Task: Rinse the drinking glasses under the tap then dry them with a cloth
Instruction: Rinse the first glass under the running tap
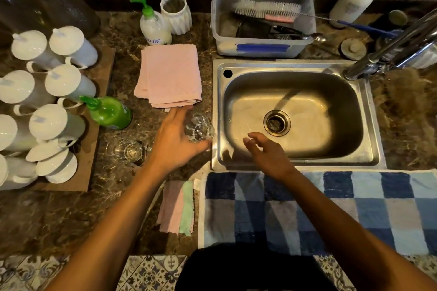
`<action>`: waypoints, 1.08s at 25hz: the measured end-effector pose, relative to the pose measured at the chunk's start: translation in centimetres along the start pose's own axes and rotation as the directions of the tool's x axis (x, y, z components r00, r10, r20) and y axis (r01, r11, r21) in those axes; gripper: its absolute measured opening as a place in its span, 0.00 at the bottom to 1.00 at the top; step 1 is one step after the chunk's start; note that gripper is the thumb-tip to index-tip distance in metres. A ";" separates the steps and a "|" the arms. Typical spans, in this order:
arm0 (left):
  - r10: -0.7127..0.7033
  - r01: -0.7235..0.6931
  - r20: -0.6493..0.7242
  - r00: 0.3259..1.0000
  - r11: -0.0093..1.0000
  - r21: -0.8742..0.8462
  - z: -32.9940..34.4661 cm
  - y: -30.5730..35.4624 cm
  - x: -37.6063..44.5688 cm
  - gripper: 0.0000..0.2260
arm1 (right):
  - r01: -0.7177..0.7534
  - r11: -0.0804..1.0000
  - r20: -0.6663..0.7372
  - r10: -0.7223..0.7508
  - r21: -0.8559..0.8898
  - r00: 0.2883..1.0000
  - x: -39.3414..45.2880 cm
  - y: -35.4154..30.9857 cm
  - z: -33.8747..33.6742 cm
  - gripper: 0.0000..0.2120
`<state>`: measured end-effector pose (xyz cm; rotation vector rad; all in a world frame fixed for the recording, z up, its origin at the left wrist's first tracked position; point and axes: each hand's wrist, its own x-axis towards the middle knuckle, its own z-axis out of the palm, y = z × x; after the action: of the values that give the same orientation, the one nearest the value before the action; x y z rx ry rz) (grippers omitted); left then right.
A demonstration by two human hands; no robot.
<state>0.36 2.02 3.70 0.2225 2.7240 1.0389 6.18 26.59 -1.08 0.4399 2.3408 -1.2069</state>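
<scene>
My left hand (176, 142) curls around a clear, faceted glass (198, 130) just left of the sink (293, 116). My right hand (267, 151) hovers over the sink's near rim, fingers loose, holding nothing.

blue print on the white pump bottle (155, 28) label, blurred, no text readable anywhere

White lidded mugs (47, 92) on board, left; green bottle (111, 112); soap dispenser (155, 25); plastic tub (262, 19) holding bottle brush (267, 8); checked towel (331, 210).
</scene>
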 end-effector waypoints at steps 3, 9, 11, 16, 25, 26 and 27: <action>0.081 -0.083 -0.027 0.996 0.993 -0.080 0.4 2.8 -1.7 0.40 | 0.056 0.978 -0.015 -0.054 0.202 0.998 -3.1 -2.3 -2.3 0.09; 0.066 -0.056 0.030 0.997 0.963 -0.262 3.1 7.6 -3.6 0.47 | -0.028 0.849 0.061 -0.006 0.528 0.998 -8.3 -3.2 -4.6 0.28; 0.086 -0.072 0.040 0.996 0.960 -0.272 4.3 8.9 -3.7 0.49 | -0.051 0.818 0.085 0.003 0.574 0.996 -9.0 -2.4 -5.1 0.30; 0.131 -0.115 0.043 0.990 0.954 -0.276 8.0 13.2 -4.0 0.50 | -0.073 0.744 0.056 0.047 0.664 0.997 -9.2 1.8 -8.0 0.22; 0.105 -0.076 0.057 0.993 0.923 -0.377 18.4 21.8 -0.8 0.38 | -0.173 0.725 0.157 0.091 0.666 0.983 -5.2 11.2 -17.8 0.21; 0.094 -0.071 0.044 0.995 0.924 -0.377 19.4 22.4 -0.2 0.38 | -0.186 0.745 0.194 0.078 0.641 0.978 -4.6 12.1 -19.1 0.23; 0.081 -0.065 0.027 0.996 0.925 -0.374 20.4 22.7 0.4 0.38 | -0.188 0.772 0.232 0.054 0.608 0.971 -3.9 13.0 -20.4 0.26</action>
<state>6.62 31.90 4.09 0.2782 2.4334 1.5272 10.46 50.44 2.58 0.6377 1.6565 -1.8636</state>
